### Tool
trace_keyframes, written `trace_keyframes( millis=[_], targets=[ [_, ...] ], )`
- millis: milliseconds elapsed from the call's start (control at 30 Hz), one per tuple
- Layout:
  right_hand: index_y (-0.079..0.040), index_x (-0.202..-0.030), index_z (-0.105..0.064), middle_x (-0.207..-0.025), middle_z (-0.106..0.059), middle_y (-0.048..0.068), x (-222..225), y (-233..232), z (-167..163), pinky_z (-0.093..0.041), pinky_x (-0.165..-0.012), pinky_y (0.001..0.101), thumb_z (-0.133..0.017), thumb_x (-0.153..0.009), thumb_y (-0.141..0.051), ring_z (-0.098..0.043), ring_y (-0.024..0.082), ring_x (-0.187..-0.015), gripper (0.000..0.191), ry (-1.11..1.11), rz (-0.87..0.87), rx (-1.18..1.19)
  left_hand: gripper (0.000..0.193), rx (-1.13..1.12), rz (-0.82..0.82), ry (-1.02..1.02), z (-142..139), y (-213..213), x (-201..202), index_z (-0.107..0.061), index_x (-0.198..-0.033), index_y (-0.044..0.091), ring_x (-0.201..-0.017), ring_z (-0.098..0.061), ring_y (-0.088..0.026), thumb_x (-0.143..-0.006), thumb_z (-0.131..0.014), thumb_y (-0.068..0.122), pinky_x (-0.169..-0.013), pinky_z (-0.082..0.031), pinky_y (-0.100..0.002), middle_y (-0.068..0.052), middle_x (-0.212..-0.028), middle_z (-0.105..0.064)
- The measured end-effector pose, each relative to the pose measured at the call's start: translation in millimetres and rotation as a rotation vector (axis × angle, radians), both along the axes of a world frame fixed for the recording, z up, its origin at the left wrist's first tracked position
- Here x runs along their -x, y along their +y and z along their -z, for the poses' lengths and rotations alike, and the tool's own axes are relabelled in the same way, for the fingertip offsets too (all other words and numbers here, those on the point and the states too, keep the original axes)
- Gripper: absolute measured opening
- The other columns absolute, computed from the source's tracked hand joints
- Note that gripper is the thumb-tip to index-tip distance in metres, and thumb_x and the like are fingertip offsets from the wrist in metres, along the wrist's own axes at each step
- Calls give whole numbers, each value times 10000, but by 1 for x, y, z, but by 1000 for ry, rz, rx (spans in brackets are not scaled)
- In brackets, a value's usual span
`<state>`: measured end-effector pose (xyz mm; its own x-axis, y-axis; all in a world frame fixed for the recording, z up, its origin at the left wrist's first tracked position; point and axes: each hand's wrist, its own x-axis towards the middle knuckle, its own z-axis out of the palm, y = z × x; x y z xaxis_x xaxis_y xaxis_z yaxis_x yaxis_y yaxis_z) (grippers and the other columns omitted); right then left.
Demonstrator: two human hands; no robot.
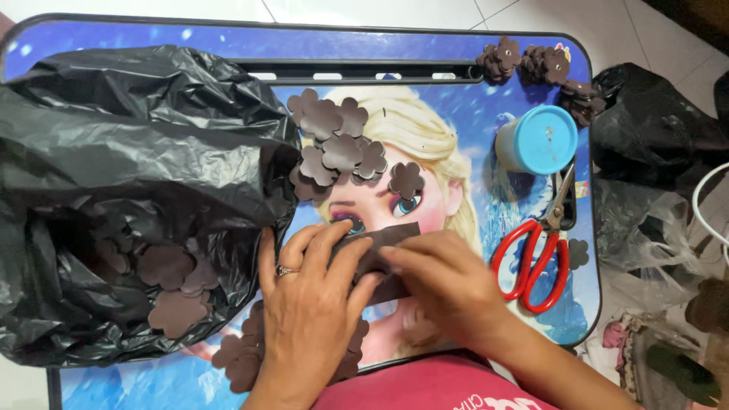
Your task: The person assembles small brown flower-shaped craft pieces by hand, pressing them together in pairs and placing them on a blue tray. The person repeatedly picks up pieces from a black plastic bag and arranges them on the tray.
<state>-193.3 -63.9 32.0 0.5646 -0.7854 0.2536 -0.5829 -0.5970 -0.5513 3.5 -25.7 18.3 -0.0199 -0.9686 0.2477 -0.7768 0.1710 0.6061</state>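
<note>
Both my hands meet at the front middle of a small blue table (456,45) printed with a cartoon face. My left hand (307,304), with a ring on one finger, presses its fingers on a dark brown foam strip (395,234). My right hand (448,285) grips the same strip from the right side. Most of the strip is hidden under my fingers. Several brown foam flower shapes (338,148) lie in a loose pile just beyond my hands. More flower shapes (239,357) lie under my left wrist.
A big black plastic bag (114,152) holding several brown flower cutouts (171,285) covers the table's left half. Red-handled scissors (535,262) and a blue-lidded tub (541,140) sit at the right. Stacked flower shapes (531,62) lie at the far right corner. Other bags (653,144) lie on the floor.
</note>
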Motion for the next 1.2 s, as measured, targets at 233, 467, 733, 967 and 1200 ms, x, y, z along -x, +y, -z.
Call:
trace_keyframes(
  millis=[233,467,733,967,1200],
  targets=[
    [34,-1234,-679,-1072,-670,140,7,9,-2,-557,-822,399,-739,-687,18,-655,309,-961,550,163,-169,144,318,-2,-45,17,3,2,-2,-738,-1047,197,-1178,-556,-222,-785,-812,361,-1137,-303,-590,32,-1181,-652],
    [-28,-1153,-712,-1026,-672,94,20,17,11,-539,-810,366,-766,-779,29,-658,270,-936,382,15,-26,11,183,20,-15,74,-1,4,2,-743,-1008,192,-1001,-641,-172,-844,-795,253,-1136,-326,-544,73,-994,-698],
    [-38,-1136,-719,-1015,-677,89,20,17,14,-534,-809,373,-742,-745,43,-658,269,-930,400,-2,-19,38,136,17,-46,125,-10,7,-2,-729,-964,164,-815,-682,-153,-852,-794,203,-1147,-336,-577,40,-827,-710],
    [-47,-1140,-716,-1009,-685,80,22,10,8,-535,-784,359,-762,-815,18,-659,256,-914,335,17,-58,-36,247,-127,-48,134,-8,47,-37,-758,-1051,268,-864,-680,-65,-824,-822,343,-1176,-334,-543,125,-815,-690],
    [-69,-1152,-719,-1049,-693,76,10,-2,-8,-557,-796,344,-747,-833,42,-686,239,-942,339,-16,34,-75,335,24,-52,-104,-9,45,-30,-771,-1091,179,-944,-637,-187,-807,-796,355,-1088,-329,-537,20,-949,-672]
  ],
)
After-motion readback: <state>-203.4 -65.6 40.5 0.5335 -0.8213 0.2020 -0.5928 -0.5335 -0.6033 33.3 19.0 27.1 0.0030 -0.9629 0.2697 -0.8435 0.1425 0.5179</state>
